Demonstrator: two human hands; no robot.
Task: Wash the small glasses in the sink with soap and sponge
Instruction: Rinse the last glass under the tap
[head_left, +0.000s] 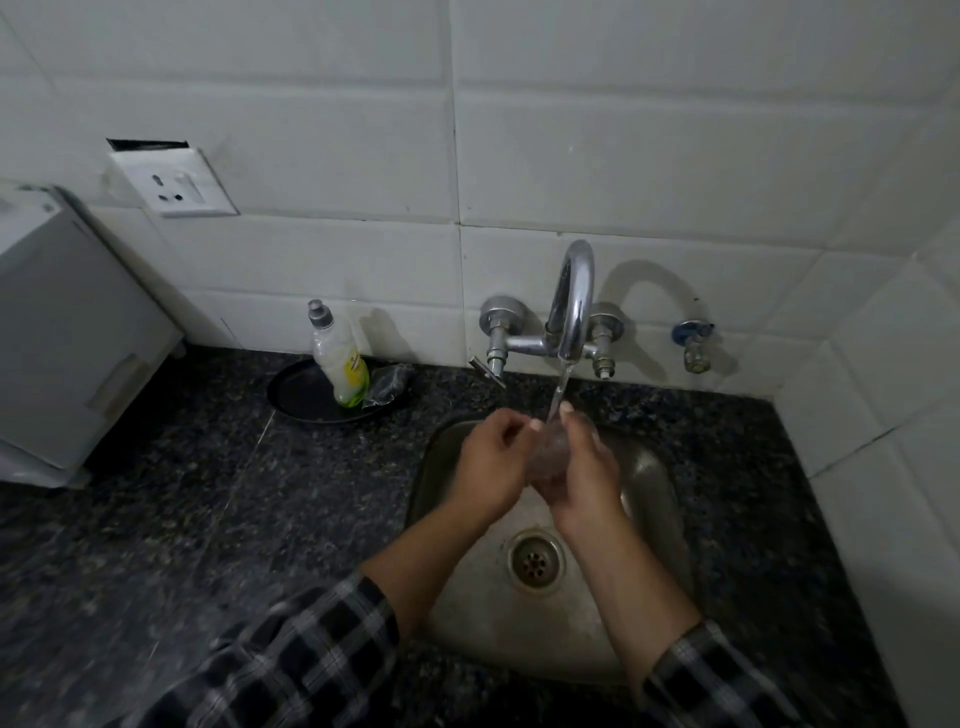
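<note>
A small clear glass (549, 448) sits between the left hand (491, 460) and right hand (584, 470), both curled round its sides. Thin water (560, 387) from the curved chrome tap (571, 296) strikes it.

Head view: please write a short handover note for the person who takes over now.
Both the left hand and right hand grip the small clear glass under water running from the chrome tap, over the steel sink.
The yellow-labelled soap bottle stands on the black round plate, a dark pad beside it.
Done: soaping cannot be told.
Left: finish rinsing, set it down; no other glasses in view.
</note>
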